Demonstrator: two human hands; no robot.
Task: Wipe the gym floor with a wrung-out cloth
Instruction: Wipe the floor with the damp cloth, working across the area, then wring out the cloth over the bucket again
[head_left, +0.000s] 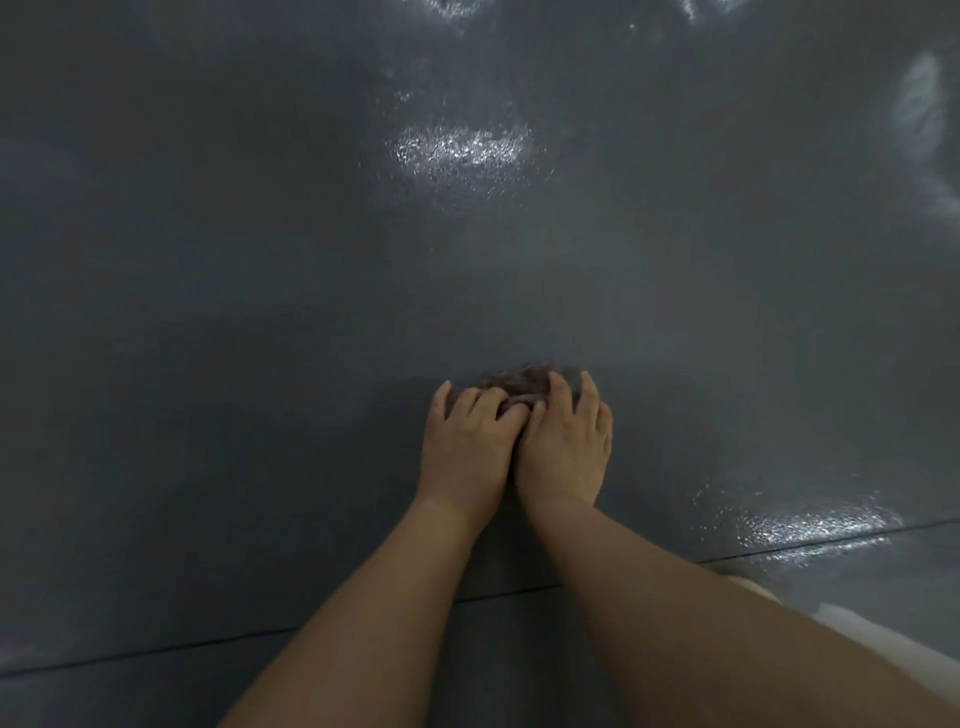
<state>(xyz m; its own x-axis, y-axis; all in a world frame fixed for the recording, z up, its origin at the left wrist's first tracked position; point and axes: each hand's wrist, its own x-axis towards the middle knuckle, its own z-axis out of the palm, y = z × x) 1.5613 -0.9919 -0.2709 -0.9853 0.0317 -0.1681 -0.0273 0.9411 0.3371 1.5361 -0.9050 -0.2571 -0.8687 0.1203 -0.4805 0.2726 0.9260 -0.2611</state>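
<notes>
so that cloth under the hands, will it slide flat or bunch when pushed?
Likely bunches: the cloth already sits crumpled ahead of both hands, so it looks floppy. The floor shows glossy, probably wet patches, so it should glide fairly easily. Probably light, though dampness adds drag.

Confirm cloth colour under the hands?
Dark brownish-grey cloth, bunched on the floor beneath both hands; the head view, the only one, shows it dimly.
</notes>
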